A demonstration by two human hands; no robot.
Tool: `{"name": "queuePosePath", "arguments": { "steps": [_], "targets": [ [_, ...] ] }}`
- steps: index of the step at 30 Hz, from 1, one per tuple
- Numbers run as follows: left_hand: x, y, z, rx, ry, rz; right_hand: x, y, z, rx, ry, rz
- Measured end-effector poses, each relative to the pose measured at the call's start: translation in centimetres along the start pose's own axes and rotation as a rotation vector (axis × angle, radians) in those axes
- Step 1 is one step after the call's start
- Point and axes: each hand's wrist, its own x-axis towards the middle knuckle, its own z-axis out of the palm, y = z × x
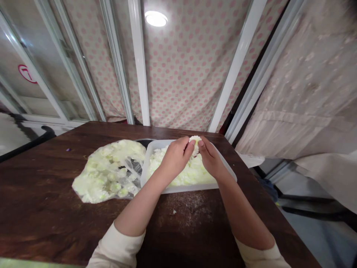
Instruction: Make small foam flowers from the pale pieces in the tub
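Both of my hands grip one white cauliflower floret [195,143] above a white plastic tray [182,189]. My left hand [175,156] pinches the floret from the left with curled fingers. My right hand [210,158] pinches it from the right. The tray holds a heap of pale cauliflower pieces [189,174]. Left of the tray lies a clear plastic bag [107,171] with more cauliflower pieces in it. Tray and bag rest on a dark wooden table [47,193].
A dark round bowl rim [143,141] shows behind the bag and tray. White crumbs [192,208] are scattered on the table in front of the tray. The table's right edge drops to the floor. Curtains and window frames stand behind the table.
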Motion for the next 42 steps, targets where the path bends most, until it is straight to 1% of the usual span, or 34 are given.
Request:
{"name": "queuePosePath", "arguments": {
  "steps": [4,7,10,16,18,21,24,27,29,32,35,38,42],
  "targets": [
    [0.0,-0.2,0.2,0.035,-0.002,0.004,0.1,0.1,-0.1,0.011,-0.027,0.038],
    [0.1,-0.4,0.4,0.041,-0.01,0.003,0.2,0.7,-0.1,0.009,-0.005,0.061],
    [0.2,-0.7,0.6,0.016,0.0,-0.031,0.2,1.2,0.2,0.032,0.009,0.086],
    [0.3,-1.1,0.5,-0.067,0.103,-0.177,0.3,1.0,0.4,0.235,-0.156,0.122],
    [0.3,-1.2,0.4,-0.06,0.112,-0.193,0.4,0.9,0.4,0.251,-0.136,0.129],
    [0.3,-1.3,0.3,-0.034,0.086,-0.189,0.6,1.0,0.3,0.211,-0.079,0.153],
    [0.4,-1.5,0.3,-0.009,0.066,-0.17,0.6,1.2,0.3,0.112,-0.075,0.153],
    [0.5,-1.7,0.3,0.019,0.079,-0.135,0.4,1.4,0.5,0.043,-0.08,0.117],
    [0.6,-1.8,0.3,0.03,0.086,-0.125,0.3,1.4,0.7,0.049,-0.087,0.12],
    [0.6,-1.8,0.3,0.024,0.086,-0.13,0.3,1.3,0.9,0.139,-0.099,0.16],
    [0.5,-1.6,0.2,0.018,0.09,-0.126,0.4,1.2,0.8,0.199,-0.08,0.16],
    [0.4,-1.5,0.1,0.021,0.082,-0.125,0.5,1.2,0.5,0.169,-0.068,0.156],
    [0.5,-1.6,0.0,0.014,0.051,-0.134,0.5,1.2,0.4,0.075,-0.054,0.167]
  ]
}}
